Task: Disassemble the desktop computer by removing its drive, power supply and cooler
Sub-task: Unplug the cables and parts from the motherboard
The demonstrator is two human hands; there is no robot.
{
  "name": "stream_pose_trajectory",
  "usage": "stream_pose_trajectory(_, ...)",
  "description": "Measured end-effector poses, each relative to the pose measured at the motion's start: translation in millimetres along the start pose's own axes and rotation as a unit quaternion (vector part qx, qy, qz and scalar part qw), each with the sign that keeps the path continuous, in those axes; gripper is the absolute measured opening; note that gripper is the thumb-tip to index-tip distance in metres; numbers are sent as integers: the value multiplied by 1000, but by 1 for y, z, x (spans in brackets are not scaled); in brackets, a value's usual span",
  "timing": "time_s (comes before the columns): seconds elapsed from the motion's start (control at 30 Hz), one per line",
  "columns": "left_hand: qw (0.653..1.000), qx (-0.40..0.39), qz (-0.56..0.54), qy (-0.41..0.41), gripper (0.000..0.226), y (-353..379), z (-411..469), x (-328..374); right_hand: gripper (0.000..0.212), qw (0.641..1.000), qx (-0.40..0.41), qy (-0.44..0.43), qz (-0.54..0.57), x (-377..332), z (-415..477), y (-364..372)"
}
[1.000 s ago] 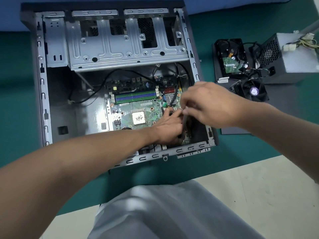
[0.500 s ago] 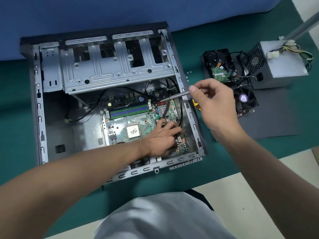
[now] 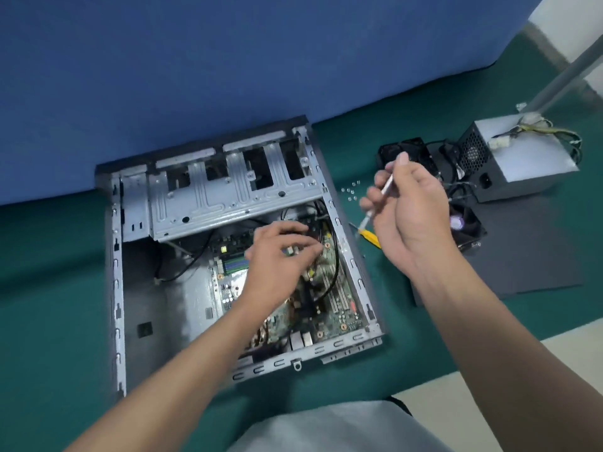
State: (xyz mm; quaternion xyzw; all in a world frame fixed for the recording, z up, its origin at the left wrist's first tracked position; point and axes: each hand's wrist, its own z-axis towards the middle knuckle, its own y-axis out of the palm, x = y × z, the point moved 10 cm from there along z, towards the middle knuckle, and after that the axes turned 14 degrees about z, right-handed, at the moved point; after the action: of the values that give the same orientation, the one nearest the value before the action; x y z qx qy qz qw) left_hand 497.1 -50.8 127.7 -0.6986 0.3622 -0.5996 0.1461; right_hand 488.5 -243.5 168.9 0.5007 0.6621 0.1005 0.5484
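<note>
The open computer case [image 3: 115, 288] lies on its side on green cloth, with the green motherboard [image 3: 329, 308] showing inside. My left hand [image 3: 277, 256] hovers over the board with its fingertips bunched, pinching a small pale piece that is too blurred to name. My right hand [image 3: 411, 216] is raised to the right of the case and grips a slim silver screwdriver [image 3: 386, 187] pointing down-left. The removed grey power supply [image 3: 528, 161], the black drive [image 3: 411, 151] and the cooler fan [image 3: 466, 223] lie to the right.
The empty metal drive cage [image 3: 208, 203] spans the case's far side. Several loose screws [image 3: 350, 190] and a yellow-handled screwdriver [image 3: 370, 238] lie just right of the case. A dark grey mat [image 3: 535, 256] sits under the removed parts. A blue wall [image 3: 195, 76] stands behind.
My right hand has lifted the screwdriver out of the case and moved right. My left hand has risen off the board's near corner and moved toward the far side.
</note>
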Motion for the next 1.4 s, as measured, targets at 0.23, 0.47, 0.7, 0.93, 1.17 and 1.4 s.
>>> stream_pose_trajectory(0.23,990,131,-39,35,3,-34,23,66,27,927,-89,39,-362,11,6,10)
stream_pose_trajectory(0.47,983,153,58,88,9,-17,33,105,34,945,-80,92,-303,14,18,-5)
stream_pose_trajectory(0.7,925,68,371,50,52,5,49,48,30,766,-55,30,-640,23,49,-73)
stream_pose_trajectory(0.93,898,-92,431,10,61,15,48,-11,22,528,-108,111,-835,84,55,-128)
stream_pose_trajectory(1.17,900,-92,425,4,62,12,47,-8,30,541,-110,137,-823,91,60,-137)
stream_pose_trajectory(1.4,904,-78,419,13,62,12,48,-7,22,766,-7,144,-626,50,71,-153)
